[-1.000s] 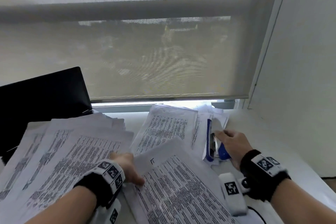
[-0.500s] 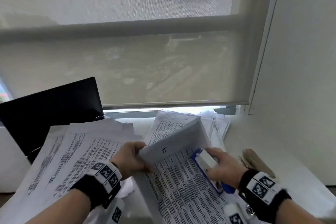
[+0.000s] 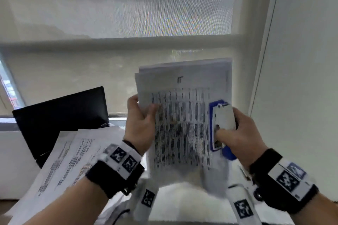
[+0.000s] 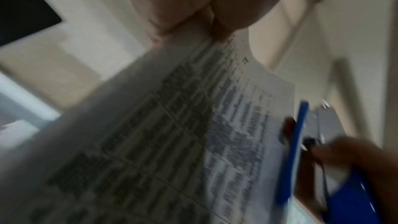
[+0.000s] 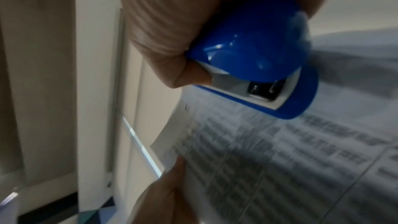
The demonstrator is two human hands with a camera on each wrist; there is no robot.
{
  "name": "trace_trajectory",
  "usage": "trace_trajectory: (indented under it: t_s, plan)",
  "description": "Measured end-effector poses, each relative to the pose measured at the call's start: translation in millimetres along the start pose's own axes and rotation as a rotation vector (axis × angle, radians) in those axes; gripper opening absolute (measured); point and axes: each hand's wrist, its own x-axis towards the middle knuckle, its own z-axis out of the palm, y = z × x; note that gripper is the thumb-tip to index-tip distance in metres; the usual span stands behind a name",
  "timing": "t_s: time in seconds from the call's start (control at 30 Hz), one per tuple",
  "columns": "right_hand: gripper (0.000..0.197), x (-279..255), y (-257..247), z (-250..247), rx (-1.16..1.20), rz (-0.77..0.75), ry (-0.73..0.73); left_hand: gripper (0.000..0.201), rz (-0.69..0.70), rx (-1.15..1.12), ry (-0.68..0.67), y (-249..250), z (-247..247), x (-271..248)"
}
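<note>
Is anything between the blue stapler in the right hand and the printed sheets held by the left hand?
Nothing visible. The right hand holds the blue stapler directly at the right edge of the paper stack, which the left hand grips. Blur hides whether the sheets sit in its mouth.

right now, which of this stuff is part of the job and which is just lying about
In the job: printed sheaf in the left hand; blue stapler in the right hand.
Lying about: loose pages spread at left; black screen.
</note>
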Motion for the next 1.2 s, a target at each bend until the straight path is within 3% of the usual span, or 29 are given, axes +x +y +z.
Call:
trace_trajectory:
  t_s: [0.1,0.17,0.27,0.4,0.53,0.7,0.93,1.1,1.2]
  plan:
    - [0.029,-23.1,-3.9,7.8,-0.026,-0.028,-0.022,0.04,0.003,0.057,-0.068,0.5,11.6,-24.8]
    - [0.022,-33.0,1.5,10.9,-0.066,-0.03,-0.038,0.039,0.008,0.063,-0.026,-11.2,13.0,-31.3]
    - [0.026,-38.9,12.7,10.2,-0.08,0.024,-0.018,0.03,-0.004,0.056,0.064,-20.6,11.3,-29.5]
    - [0.033,-44.1,21.3,9.7,-0.068,0.042,0.023,0.028,-0.005,0.053,0.079,-23.2,6.9,-35.7]
    - [0.039,-49.4,21.8,9.3,-0.064,0.163,-0.064,0.022,-0.018,0.087,0.09,-26.5,4.3,-41.8]
    - [0.042,-51.0,15.7,12.0,-0.164,0.031,-0.028,0.022,0.067,0.129,0.092,-17.7,5.8,-34.4]
    - [0.047,-58.9,27.9,17.7,-0.173,0.096,-0.005,0.023,-0.041,0.109,0.035,-33.4,1.8,-44.7]
    - [0.045,-55.3,25.2,8.8,-0.254,0.144,-0.096,0.023,-0.051,0.085,-0.039,-35.4,-3.7,-40.3]
    - [0.043,-39.7,23.4,5.0,-0.354,0.072,0.047,0.027,-0.035,0.092,-0.045,-38.1,-8.0,-36.7]
